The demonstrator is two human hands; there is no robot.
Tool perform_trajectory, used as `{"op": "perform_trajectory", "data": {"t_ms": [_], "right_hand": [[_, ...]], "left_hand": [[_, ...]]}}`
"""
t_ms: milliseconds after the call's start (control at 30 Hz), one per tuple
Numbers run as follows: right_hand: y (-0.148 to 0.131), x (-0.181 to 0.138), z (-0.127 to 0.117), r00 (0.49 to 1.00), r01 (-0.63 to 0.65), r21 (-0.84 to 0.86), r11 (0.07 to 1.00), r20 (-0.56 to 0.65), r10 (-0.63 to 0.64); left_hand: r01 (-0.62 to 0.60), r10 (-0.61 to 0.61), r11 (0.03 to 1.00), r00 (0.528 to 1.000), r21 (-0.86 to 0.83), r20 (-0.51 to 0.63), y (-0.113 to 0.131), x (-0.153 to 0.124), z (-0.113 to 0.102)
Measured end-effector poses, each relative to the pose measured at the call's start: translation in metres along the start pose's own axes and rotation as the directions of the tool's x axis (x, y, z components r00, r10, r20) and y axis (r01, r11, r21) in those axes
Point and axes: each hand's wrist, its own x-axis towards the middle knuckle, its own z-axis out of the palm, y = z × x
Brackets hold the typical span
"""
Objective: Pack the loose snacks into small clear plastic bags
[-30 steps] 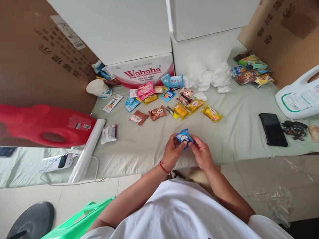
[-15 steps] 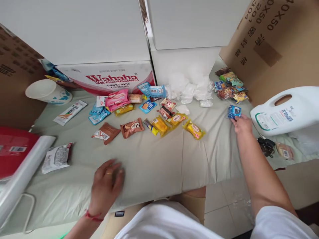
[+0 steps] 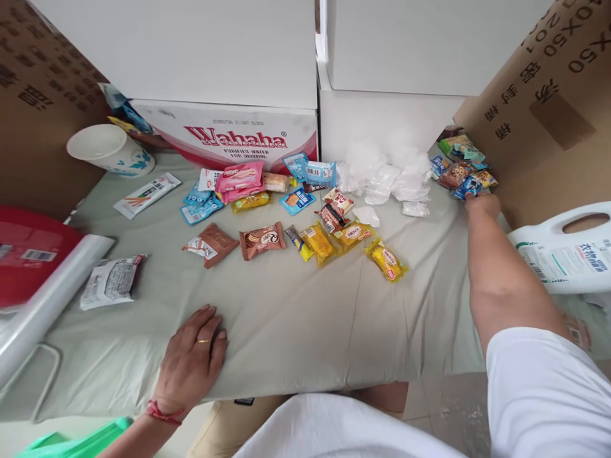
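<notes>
My left hand (image 3: 193, 356) lies flat, fingers spread, on the grey-green sheet (image 3: 296, 318) near its front edge; it holds nothing. My right arm reaches far to the right, and my right hand (image 3: 482, 205) rests at the pile of snack packets (image 3: 461, 166) by the cardboard box, its fingers closed on a small blue packet (image 3: 468, 187) at the pile's near edge. Several loose snack packets lie across the middle of the sheet, among them a brown one (image 3: 261, 240) and a yellow one (image 3: 387, 261).
A Wahaha carton (image 3: 229, 133) and white boxes stand at the back. A paper cup (image 3: 109, 149) sits back left, a red container (image 3: 28, 254) and a plastic-film roll (image 3: 48, 305) left. Clear bags (image 3: 386, 175) lie mid-back. A white jug (image 3: 568, 251) stands right.
Both hands held the blue packet before me; then my left hand dropped flat onto the sheet, and my right hand carried the packet right and back to the pile by the cardboard.
</notes>
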Motion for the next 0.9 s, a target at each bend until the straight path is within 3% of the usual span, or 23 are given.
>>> {"op": "perform_trajectory", "data": {"t_ms": [100,167,300,367,400,433,533,567,633,667,700,733,800,833,867,900], "right_hand": [[-0.013,-0.011,-0.008,0.989,-0.138,-0.015,0.990,-0.057,0.137],[-0.026,-0.027,-0.011,0.988,-0.122,0.023,0.992,-0.097,0.123],[-0.046,-0.078,-0.013,0.994,0.109,0.141,0.984,-0.007,-0.109],[-0.053,-0.110,-0.015,0.953,0.251,0.212,0.945,0.115,-0.279],[-0.057,-0.126,-0.016,0.900,0.336,0.248,0.909,0.200,-0.388],[-0.062,-0.141,-0.017,0.815,0.427,0.282,0.859,0.291,-0.501],[-0.084,-0.176,-0.014,0.508,0.637,0.342,0.691,0.489,-0.710],[-0.093,-0.184,-0.011,0.453,0.668,0.339,0.662,0.521,-0.724],[-0.111,-0.192,-0.002,0.401,0.693,0.328,0.642,0.564,-0.722],[-0.119,-0.193,0.003,0.409,0.683,0.323,0.655,0.573,-0.710],[-0.126,-0.193,0.006,0.450,0.652,0.322,0.686,0.563,-0.693],[-0.132,-0.194,0.007,0.527,0.591,0.334,0.734,0.529,-0.665],[-0.140,-0.199,0.002,0.739,0.357,0.440,0.824,0.406,-0.537],[-0.141,-0.206,-0.004,0.825,0.203,0.540,0.816,0.355,-0.440],[-0.142,-0.217,-0.012,0.872,0.057,0.645,0.762,0.340,-0.353],[-0.142,-0.231,-0.022,0.884,-0.078,0.730,0.679,0.365,-0.291]], "left_hand": [[-0.020,0.020,1.000,1.000,0.018,-0.005,0.001,0.000,0.001],[-0.027,0.028,0.999,1.000,0.022,-0.008,0.001,0.000,0.002],[0.003,-0.003,1.000,1.000,-0.008,-0.017,0.001,-0.002,0.005],[0.031,-0.031,0.999,0.999,-0.036,-0.015,0.001,-0.002,0.006],[0.043,-0.044,0.998,0.999,-0.054,-0.010,0.001,-0.002,0.006],[0.057,-0.057,0.996,0.998,-0.074,-0.003,0.002,-0.002,0.006],[0.102,-0.101,0.984,0.995,-0.144,0.013,0.003,-0.002,0.006],[0.115,-0.114,0.980,0.993,-0.163,0.016,0.003,-0.002,0.005],[0.124,-0.123,0.975,0.992,-0.184,0.016,0.004,-0.002,0.004],[0.121,-0.120,0.975,0.993,-0.185,0.016,0.005,-0.002,0.004],[0.114,-0.113,0.977,0.993,-0.182,0.015,0.005,-0.002,0.003],[0.105,-0.105,0.979,0.994,-0.177,0.012,0.005,-0.002,0.003],[0.086,-0.087,0.980,0.996,-0.177,0.004,0.006,-0.003,0.001],[0.078,-0.080,0.979,0.997,-0.187,-0.002,0.007,-0.003,0.000],[0.075,-0.078,0.976,0.997,-0.205,-0.008,0.007,-0.003,-0.001],[0.077,-0.082,0.969,0.996,-0.234,-0.014,0.008,-0.004,-0.003]]}}
